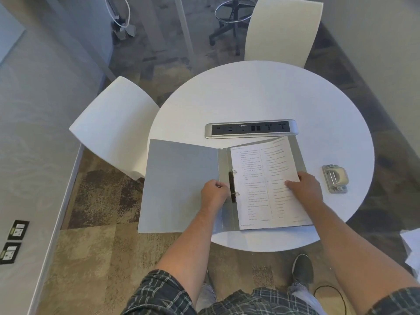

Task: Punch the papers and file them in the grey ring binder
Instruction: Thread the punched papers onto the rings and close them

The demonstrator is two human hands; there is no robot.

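Observation:
The grey ring binder (179,185) lies open on the round white table (261,98), its left cover hanging past the table's edge. Printed papers (256,178) lie on the binder's right half, their left edge at the black ring mechanism (232,187). My left hand (214,193) is curled right beside the rings, fingers closed at the mechanism. My right hand (305,187) presses on the papers' right side, thumb on top and fingers around the edge. The metal hole punch (335,178) rests on the table to the right of the binder.
A silver power and socket strip (251,129) is set into the table just behind the binder. White chairs stand at the left (113,126) and the far side (284,30). More white sheets (412,248) show at the right edge.

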